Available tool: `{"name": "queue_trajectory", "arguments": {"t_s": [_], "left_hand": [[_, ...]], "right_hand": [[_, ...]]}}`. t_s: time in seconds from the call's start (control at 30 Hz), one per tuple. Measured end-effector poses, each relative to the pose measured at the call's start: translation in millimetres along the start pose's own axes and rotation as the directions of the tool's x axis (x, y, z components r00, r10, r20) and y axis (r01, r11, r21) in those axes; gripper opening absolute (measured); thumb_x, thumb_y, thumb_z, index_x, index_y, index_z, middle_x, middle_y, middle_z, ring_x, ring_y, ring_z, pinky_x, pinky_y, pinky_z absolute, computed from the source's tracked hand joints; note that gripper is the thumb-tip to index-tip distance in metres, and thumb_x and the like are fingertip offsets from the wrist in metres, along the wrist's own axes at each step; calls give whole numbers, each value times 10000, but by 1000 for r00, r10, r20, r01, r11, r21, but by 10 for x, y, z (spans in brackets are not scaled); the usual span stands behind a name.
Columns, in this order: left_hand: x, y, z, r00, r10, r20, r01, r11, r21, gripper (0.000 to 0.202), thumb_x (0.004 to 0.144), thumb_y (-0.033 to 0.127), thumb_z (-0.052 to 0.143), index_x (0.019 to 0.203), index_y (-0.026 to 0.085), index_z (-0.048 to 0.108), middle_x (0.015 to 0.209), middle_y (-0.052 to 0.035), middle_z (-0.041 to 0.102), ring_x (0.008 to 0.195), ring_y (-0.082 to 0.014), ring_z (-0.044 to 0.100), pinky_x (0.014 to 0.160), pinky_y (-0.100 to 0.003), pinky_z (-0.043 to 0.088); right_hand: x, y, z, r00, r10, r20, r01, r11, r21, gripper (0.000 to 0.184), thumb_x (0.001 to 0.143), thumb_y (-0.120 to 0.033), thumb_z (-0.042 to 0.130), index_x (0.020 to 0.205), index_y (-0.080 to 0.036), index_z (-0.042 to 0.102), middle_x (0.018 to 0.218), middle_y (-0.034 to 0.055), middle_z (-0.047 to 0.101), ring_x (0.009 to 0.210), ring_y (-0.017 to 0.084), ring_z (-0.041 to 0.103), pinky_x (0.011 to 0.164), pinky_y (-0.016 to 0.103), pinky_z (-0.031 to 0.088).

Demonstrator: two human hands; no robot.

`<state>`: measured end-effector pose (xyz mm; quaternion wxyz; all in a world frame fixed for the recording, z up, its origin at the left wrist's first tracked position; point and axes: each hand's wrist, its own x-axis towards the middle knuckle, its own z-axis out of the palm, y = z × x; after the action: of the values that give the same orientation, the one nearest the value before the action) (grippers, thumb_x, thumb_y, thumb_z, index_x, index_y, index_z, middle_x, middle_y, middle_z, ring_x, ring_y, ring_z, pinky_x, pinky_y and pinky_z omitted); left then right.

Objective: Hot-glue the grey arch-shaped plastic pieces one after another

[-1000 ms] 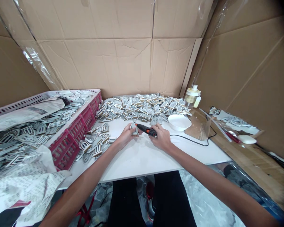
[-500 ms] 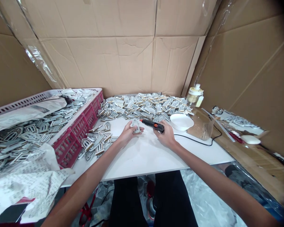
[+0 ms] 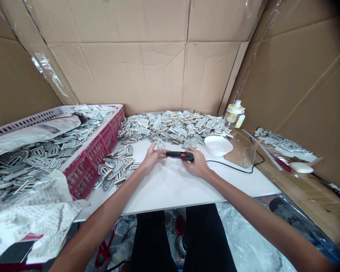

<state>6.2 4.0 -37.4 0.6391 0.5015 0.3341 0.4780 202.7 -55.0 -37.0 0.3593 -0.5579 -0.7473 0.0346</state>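
Note:
My left hand (image 3: 152, 158) is closed on a small flat grey arched piece (image 3: 160, 145) with a cut-out pattern, held just above the white tabletop (image 3: 164, 189). My right hand (image 3: 196, 162) grips a black and orange glue gun (image 3: 177, 155), its cord running off to the right. The orange tip points left and meets the lower part of the arched piece, or lies just in front of it; contact is hard to make out. Behind both hands spreads a large heap of similar pieces (image 3: 170, 126). A smaller pile (image 3: 117, 170) lies left of my left hand.
A pink crate (image 3: 92, 166) full of such pieces, partly covered with newsprint (image 3: 39, 223), stands on the left. To the right are a white bowl (image 3: 218, 146), a bottle with a pale lid (image 3: 234, 113) and a cardboard surface (image 3: 300, 189). Cardboard walls (image 3: 130, 75) enclose the table.
The glue gun has moved left and lower, bringing its tip to the arched piece. My left hand has tilted the piece and shifted slightly left.

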Motion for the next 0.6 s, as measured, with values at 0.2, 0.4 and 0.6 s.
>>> {"name": "queue_trajectory", "arguments": {"t_s": [0.2,0.4,0.6], "left_hand": [[7,-26,-17,999,22,26,-23,999,26,263,758,264,594,966,214,441,747,-6,651,779,-162,651,788,-390,518],[-5,-29,-15,998,38,49,-41,997,67,303,747,301,607,989,219,444,775,-15,659,760,-163,650,771,-380,520],[6,-53,-19,997,60,58,-64,996,69,342,725,345,634,978,213,445,756,-6,647,733,-152,643,759,-370,525]], "right_hand": [[9,-8,-5,1000,17,20,-17,1000,-17,75,676,-252,527,710,-193,559,766,18,558,675,159,507,620,255,351],[8,-9,-8,1000,30,-10,-30,999,-21,69,659,-252,525,693,-193,518,709,7,531,625,148,479,567,254,311],[5,-18,-11,999,46,-19,-47,998,-39,86,654,-260,522,675,-192,474,680,2,524,614,145,475,552,248,303]]}}
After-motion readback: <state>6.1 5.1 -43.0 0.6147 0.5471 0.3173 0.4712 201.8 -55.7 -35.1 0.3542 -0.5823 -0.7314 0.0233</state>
